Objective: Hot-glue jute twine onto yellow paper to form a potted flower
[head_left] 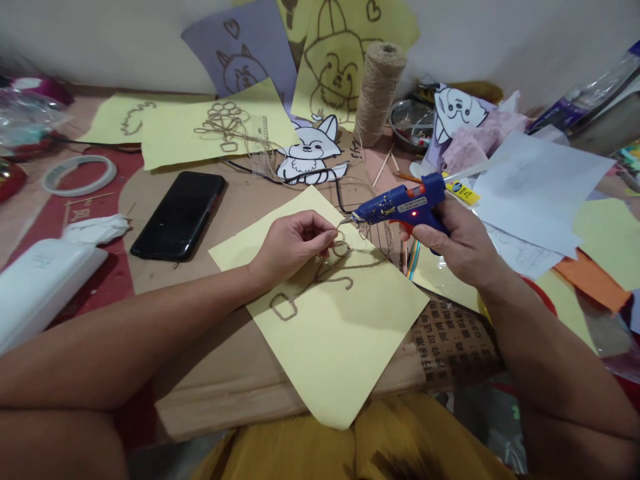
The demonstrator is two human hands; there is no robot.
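My right hand [457, 240] is wrapped round a blue glue gun [400, 205], whose tip points left and has a small red light on its body. Close to that tip, my left hand [300, 243] pinches a thin piece of twine [341, 235] between thumb and fingertips. Beneath both is a yellow sheet [345, 347], turned cornerwise, bearing twine shapes: a small loop [283, 307] at the left and curved stems. Part of the twine shape is hidden behind my left fingers. A twine spool [381, 87] stands upright behind the sheet.
A black phone [179, 215] lies left of the sheet, near a tape roll [79, 175] and a white device [45, 287]. Behind are a fox cutout [313, 150] and a yellow sheet with twine flowers [200, 130]. White papers [540, 187] lie at the right.
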